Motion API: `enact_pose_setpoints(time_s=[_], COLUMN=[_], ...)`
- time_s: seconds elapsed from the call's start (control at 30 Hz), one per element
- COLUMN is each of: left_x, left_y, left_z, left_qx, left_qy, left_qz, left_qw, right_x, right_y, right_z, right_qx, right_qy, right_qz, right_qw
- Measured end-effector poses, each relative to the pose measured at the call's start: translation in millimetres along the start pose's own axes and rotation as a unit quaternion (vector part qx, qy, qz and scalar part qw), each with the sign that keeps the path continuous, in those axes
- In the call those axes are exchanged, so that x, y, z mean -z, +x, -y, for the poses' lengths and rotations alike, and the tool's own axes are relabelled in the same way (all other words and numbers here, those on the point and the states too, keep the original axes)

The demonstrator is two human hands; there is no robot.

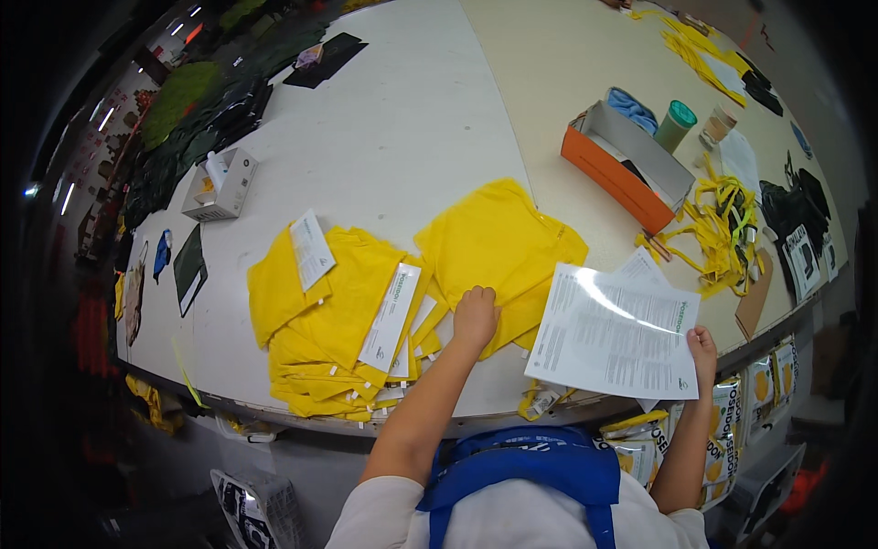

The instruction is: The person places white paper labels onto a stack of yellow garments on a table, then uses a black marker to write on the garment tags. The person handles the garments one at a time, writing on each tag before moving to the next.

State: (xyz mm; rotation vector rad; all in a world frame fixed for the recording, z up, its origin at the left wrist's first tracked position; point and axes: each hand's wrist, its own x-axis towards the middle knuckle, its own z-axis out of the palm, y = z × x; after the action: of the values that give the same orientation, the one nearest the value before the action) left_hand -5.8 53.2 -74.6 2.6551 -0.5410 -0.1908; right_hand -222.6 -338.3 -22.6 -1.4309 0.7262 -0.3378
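Left hand [476, 318]: fingers curled onto one yellow cloth piece [498, 229], can't tell if gripping. Right hand [702, 355]: fingers closed on right edge of one printed sheet [604, 334]. Cloth flat on table [384, 119], between hands and pile; sheet hides part of second white sheet [643, 265]. Left: one yellow cloth pile [274, 284], two large white cards [390, 316] on top. Beyond: one orange box [608, 178], one green canister [675, 128], one white carton [235, 188]; yellow strap tangle [718, 233] crowding right side.

left hand [476, 317]: fingers curled, forearm [422, 400] slanting inward | right hand [702, 355]: fingers pinched
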Motion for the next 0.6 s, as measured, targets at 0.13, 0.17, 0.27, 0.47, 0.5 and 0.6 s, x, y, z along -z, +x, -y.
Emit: enact_pose_setpoints(time_s=[0.13, 0.17, 0.27, 0.47, 0.5, 0.6], left_x=[-17.0, -18.8, -8.4, 10.7, 21.2, 49.9], left_y=[13.9, 15.2, 17.6, 31.0, 32.3, 30.7], left_z=[13.5, 16.3, 11.1, 8.8, 1.8, -12.3], left_qx=[-0.040, -0.057, -0.098, -0.031, -0.027, -0.056], left_qy=[0.021, 0.032, 0.038, -0.040, -0.075, -0.079], left_qz=[0.027, 0.015, -0.020, 0.014, 0.004, 0.000], left_qw=[0.999, 0.998, 0.994, 0.999, 0.997, 0.995], right_x=[-3.7, -5.0, -31.0, -49.7, -53.3, -66.9], right_y=[2.4, 5.4, 8.2, 22.4, 25.6, 33.1], right_z=[-9.0, -12.5, -9.5, -6.0, -6.2, -15.2], right_qx=[-0.047, -0.056, -0.077, -0.071, -0.064, -0.024], right_qy=[-0.068, -0.095, -0.103, -0.110, -0.122, -0.068], right_qz=[0.043, 0.060, 0.079, 0.085, 0.078, -0.011], right_qw=[0.996, 0.992, 0.989, 0.988, 0.987, 0.997])
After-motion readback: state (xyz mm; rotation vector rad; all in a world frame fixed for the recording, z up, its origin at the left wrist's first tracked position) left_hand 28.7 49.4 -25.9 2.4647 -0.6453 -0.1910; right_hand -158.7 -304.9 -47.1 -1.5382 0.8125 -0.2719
